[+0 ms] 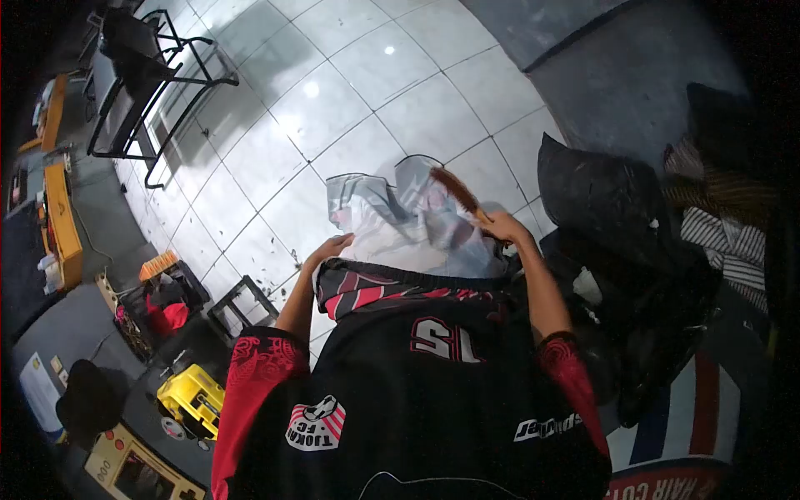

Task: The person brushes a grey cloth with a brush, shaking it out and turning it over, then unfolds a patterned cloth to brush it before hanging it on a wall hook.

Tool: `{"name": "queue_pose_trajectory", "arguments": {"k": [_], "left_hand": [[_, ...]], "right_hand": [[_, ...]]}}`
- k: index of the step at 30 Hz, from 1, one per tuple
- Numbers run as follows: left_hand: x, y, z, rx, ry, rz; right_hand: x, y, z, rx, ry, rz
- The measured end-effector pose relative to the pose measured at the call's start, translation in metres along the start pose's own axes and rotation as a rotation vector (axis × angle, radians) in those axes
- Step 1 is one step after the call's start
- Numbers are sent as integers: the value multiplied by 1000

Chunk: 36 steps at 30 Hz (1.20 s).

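Note:
A pale, shiny cape with a dark edge hangs in front of my waist, its far side spread over the floor tiles. On its left edge, my left hand is closed, pinching the fabric. My right hand is closed around the wooden handle of a brush with long brown bristles. The brush points up and left, lying over the right part of the cape. Whether my right fingers also grip the cape cannot be made out.
A black-framed chair stands at upper left. Dark clippings lie on the tiled floor. A black chair with striped cloth is at right. A yellow object and a broom are at left.

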<state>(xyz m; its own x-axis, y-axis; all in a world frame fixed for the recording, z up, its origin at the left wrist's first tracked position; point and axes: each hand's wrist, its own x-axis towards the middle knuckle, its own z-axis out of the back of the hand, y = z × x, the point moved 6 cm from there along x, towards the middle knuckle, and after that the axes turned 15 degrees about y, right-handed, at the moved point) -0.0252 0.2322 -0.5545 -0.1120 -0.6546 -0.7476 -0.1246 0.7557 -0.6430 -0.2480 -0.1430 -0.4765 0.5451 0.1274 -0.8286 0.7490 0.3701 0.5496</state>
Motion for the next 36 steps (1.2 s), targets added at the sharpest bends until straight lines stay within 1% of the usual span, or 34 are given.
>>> {"name": "queue_pose_trajectory", "arguments": {"k": [1, 2, 3, 5, 6, 8, 9, 11, 12, 13, 15, 17, 18, 19, 21, 22, 24, 25, 27, 28, 30, 31, 32, 34, 35, 36], "left_hand": [[2, 8, -3, -117, 9, 2], [-1, 7, -1, -45, -21, 8], [-6, 5, 3, 25, -54, 13], [-16, -3, 10, 155, -130, 21], [-22, -12, 15, 270, -250, -38], [-46, -46, 38, 353, -597, -31], [-59, -68, 50, 391, -772, -33], [-88, -118, 76, 192, -979, -114], [-97, -143, 89, 234, -1039, -184], [-107, -166, 101, 279, -1098, -252], [-128, -217, 112, 295, -1139, -390], [-148, -258, 124, 240, -1124, -449], [-159, -277, 127, 139, -1148, -509], [-168, -296, 131, 209, -1183, -572], [-190, -336, 125, 241, -1206, -588], [-196, -350, 124, 381, -1154, -557], [-205, -368, 124, 658, -1044, -486], [-207, -375, 121, 722, -1001, -497], [-209, -384, 114, 846, -916, -518], [-206, -383, 116, 875, -848, -483], [-204, -389, 116, 946, -794, -484], [-203, -392, 116, 979, -766, -483], [-203, -391, 122, 977, -761, -473], [-210, -395, 126, 947, -865, -462], [-212, -399, 125, 931, -914, -455], [-213, -400, 122, 884, -935, -363]], "right_hand": [[-1, -5, -4, -92, 133, -184], [18, -30, -14, -27, 134, -120], [27, -45, -15, -18, 114, -119], [29, -46, -9, -12, 79, -114], [26, -48, -4, -43, -34, -132], [0, -19, 9, -94, -273, -164], [-3, -14, 16, -96, -351, -183], [-7, -3, 33, -104, -498, -214], [-14, 12, 46, 53, -505, -177], [-21, 29, 65, -76, -618, -41], [-40, 57, 97, -330, -843, 232], [-89, 107, 127, -338, -1051, 504], [-104, 118, 142, -260, -1073, 570], [-119, 127, 155, -182, -1091, 635], [-155, 143, 177, -65, -1048, 450], [-165, 141, 182, -5, -1024, 356], [-182, 128, 197, -26, -1160, 443], [-193, 129, 200, -37, -1225, 487], [-208, 128, 201, 9, -1153, 494], [-216, 129, 201, 31, -1117, 497], [-220, 118, 207, -81, -1069, 503], [-224, 125, 206, -137, -1043, 505], [-224, 128, 204, -59, -926, 500], [-227, 138, 189, 96, -686, 482], [-219, 138, 178, 103, -598, 453], [-208, 135, 165, 109, -515, 423]]}}
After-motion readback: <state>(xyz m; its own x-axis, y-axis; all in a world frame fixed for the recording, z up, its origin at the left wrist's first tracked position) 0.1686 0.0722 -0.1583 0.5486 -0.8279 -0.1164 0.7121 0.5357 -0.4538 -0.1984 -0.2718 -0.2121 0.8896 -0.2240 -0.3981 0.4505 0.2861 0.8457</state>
